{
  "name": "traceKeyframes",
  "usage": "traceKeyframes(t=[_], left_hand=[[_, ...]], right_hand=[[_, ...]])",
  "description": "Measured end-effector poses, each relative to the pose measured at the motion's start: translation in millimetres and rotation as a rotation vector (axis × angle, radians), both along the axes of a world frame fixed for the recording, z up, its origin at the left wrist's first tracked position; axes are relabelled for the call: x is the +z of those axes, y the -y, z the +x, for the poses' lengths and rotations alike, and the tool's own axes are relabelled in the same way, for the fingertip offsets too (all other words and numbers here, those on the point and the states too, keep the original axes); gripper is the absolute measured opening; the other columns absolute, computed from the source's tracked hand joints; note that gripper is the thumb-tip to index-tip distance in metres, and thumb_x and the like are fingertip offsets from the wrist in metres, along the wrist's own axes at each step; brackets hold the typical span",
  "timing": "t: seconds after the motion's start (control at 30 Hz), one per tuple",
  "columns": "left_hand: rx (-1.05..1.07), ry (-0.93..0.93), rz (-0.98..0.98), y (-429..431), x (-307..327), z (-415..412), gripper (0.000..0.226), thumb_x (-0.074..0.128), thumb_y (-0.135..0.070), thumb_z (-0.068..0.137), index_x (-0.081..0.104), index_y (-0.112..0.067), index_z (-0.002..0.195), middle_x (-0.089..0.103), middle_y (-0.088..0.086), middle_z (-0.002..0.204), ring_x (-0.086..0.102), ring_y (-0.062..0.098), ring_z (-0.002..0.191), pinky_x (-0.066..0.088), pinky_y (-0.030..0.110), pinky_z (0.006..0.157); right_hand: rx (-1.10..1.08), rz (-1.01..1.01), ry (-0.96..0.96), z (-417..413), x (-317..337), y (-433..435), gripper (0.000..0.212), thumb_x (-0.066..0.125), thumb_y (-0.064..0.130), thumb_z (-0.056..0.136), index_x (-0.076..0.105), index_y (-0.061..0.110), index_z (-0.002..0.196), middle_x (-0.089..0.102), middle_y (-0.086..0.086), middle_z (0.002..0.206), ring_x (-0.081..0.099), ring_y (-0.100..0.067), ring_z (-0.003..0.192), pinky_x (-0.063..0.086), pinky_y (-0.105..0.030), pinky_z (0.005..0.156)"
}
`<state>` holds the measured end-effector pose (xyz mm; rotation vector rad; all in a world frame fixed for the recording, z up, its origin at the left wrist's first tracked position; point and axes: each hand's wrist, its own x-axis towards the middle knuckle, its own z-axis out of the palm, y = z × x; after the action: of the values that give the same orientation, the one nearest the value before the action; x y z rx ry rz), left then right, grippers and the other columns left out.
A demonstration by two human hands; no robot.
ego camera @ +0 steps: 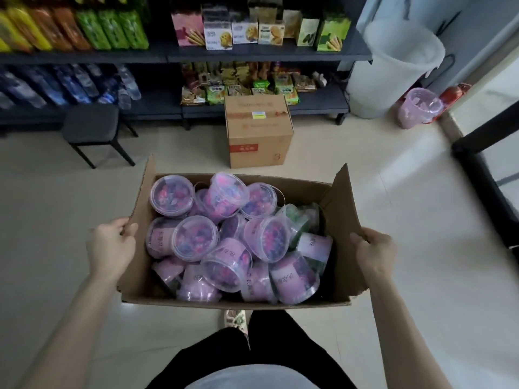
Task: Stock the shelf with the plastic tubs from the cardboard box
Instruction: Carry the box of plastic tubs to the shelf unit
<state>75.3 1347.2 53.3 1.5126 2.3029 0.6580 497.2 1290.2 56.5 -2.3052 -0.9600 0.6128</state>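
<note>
- At the far left, the shelf is carrying yellow, orange and green packs above and blue bottles below.
- A dark stool is standing on the floor just in front of the shelf.
- The left hand is gripping the left flap of the box; the thumb is lying over the flap edge and the fingers are curling closed around it.
- The box is being held open in the air, above the floor, between both hands, and well apart from the shelf.
- The tubs are lying inside the box in a loose pile, some upright and some tilted or on their side. Most are showing pink and purple contents under clear lids; a few at the right side are looking green.
- A closed carton is sitting on the floor beyond the box, touching the bottom shelf.
- The right hand is clamping the right flap of the box in the same way, fingers closed on the cardboard.
- A white bin is standing at the right end of the shelf, and a small pink bin is standing near it.
</note>
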Motion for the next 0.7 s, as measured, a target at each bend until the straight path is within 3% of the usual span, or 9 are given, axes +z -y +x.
traceKeyframes(t=[0.17,0.33,0.4,0.53,0.7], left_hand=[[0.032,-0.031,0.014,-97.8,-9.6,0.2,0.024,0.061,-0.007,0.087,0.066,0.011,0.102,0.066,0.033,0.093,0.062,0.048,0.088,0.047,0.045,0.076],[0.068,-0.009,-0.012,-199.5,-22.4,15.7,0.021,0.061,-0.003,0.087,0.065,0.014,0.098,0.065,0.035,0.093,0.062,0.047,0.088,0.048,0.047,0.077],[0.052,-0.024,0.015,-239.1,-21.0,24.1,0.018,0.061,-0.004,0.085,0.065,0.014,0.085,0.065,0.034,0.081,0.062,0.047,0.077,0.047,0.045,0.070],[0.008,-0.094,0.039,-311.4,-24.2,34.6,0.023,0.059,-0.005,0.080,0.060,0.012,0.066,0.059,0.030,0.060,0.056,0.043,0.057,0.041,0.041,0.055],[0.030,-0.024,0.008,-409.7,-34.6,45.2,0.018,0.061,0.005,0.083,0.060,0.011,0.066,0.059,0.027,0.060,0.052,0.035,0.056,0.032,0.033,0.055]], right_hand=[[0.040,0.032,-0.003,8.3,-6.4,-115.1,0.011,0.062,0.004,0.084,0.070,-0.003,0.089,0.068,-0.022,0.078,0.061,-0.036,0.075,0.046,-0.038,0.066],[0.094,0.018,0.012,31.4,-13.2,-235.2,0.012,0.061,0.005,0.084,0.068,-0.004,0.086,0.064,-0.027,0.076,0.052,-0.033,0.066,0.044,-0.037,0.062],[0.121,0.020,0.012,39.9,-11.5,-282.8,0.011,0.060,0.005,0.083,0.066,-0.004,0.081,0.061,-0.027,0.071,0.049,-0.028,0.064,0.045,-0.038,0.061],[0.156,-0.005,0.064,51.6,-9.9,-371.8,0.018,0.059,0.004,0.081,0.053,-0.001,0.065,0.039,-0.016,0.053,0.032,-0.026,0.059,0.032,-0.035,0.052],[0.151,0.003,0.105,60.3,-17.9,-476.8,0.009,0.062,0.005,0.082,0.067,-0.001,0.080,0.061,-0.026,0.070,0.054,-0.036,0.068,0.045,-0.039,0.063]])
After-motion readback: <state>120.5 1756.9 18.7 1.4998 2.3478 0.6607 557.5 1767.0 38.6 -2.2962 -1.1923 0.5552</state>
